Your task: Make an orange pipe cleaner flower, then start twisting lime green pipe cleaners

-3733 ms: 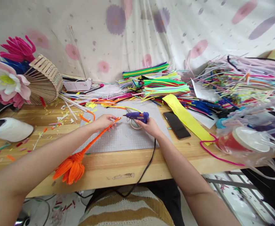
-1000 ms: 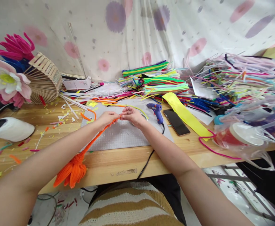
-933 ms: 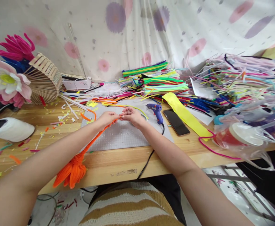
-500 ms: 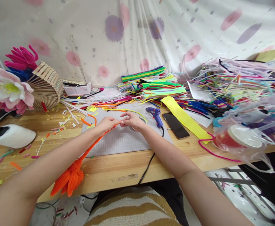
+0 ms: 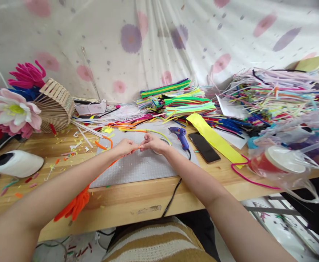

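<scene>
An orange pipe-cleaner flower (image 5: 76, 204) hangs over the table's front edge, partly behind my left forearm. From it a fuzzy orange stem runs up to my hands. My left hand (image 5: 127, 147) is closed around the stem close to its end. Fingertips of my right hand (image 5: 151, 142) pinch the tip of the same stem, just right of the left fingers. Both hands are above the grey cutting mat (image 5: 115, 175). Behind the right hand, a round roll is mostly hidden.
A blue glue gun (image 5: 180, 135) lies right of my hands, its black cord running off the front edge. Beyond are a phone (image 5: 204, 147), yellow ribbon (image 5: 216, 140) and a bagged cup (image 5: 282, 160). Pipe-cleaner bundles (image 5: 189, 103) line the back; a white thread cone (image 5: 19, 162) lies left.
The orange flower has shifted left and down and is now more covered by my left forearm. My right fingers have closed more tightly at the stem's tip. The view has tilted slightly.
</scene>
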A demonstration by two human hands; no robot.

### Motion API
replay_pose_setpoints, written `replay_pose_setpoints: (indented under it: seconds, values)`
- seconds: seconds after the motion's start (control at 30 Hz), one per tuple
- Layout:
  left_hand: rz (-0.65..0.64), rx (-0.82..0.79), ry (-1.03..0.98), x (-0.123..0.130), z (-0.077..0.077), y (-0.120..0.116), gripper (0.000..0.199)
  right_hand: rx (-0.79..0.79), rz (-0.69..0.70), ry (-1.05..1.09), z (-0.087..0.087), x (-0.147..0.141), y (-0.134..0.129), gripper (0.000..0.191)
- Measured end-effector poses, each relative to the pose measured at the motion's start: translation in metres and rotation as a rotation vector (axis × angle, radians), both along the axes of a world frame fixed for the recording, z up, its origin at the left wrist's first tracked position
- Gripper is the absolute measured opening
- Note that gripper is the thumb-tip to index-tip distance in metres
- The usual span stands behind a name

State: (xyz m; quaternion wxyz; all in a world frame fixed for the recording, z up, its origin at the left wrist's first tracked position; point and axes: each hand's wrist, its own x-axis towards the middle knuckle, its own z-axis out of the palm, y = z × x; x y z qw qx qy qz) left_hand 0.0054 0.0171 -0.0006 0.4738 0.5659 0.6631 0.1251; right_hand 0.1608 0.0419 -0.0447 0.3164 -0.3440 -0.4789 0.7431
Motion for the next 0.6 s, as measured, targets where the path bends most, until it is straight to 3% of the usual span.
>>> replay_pose_setpoints:
  seconds: [0.2, 0.33, 0.4, 0.5, 0.6]
  values:
    - [-0.01, -0.069, -0.002, -0.011, -0.007, 0.004, 0.037, 0.019, -0.008, -0.009, -0.009, -0.003, 0.003, 0.064]
    - [0.0, -0.225, -0.162, -0.023, 0.002, 0.004, 0.036, 0.011, -0.033, 0.013, -0.011, -0.005, 0.004, 0.063]
    - [0.04, -0.244, -0.149, -0.027, 0.009, 0.005, 0.03, 0.009, -0.052, 0.01, -0.012, -0.006, 0.004, 0.063]
    - [0.09, -0.097, -0.004, -0.029, 0.019, 0.012, 0.015, 0.024, -0.078, 0.003, -0.016, -0.009, 0.004, 0.062]
    - [0.101, 0.072, 0.079, -0.026, 0.028, 0.021, 0.013, 0.048, -0.103, -0.01, -0.019, -0.011, 0.003, 0.058]
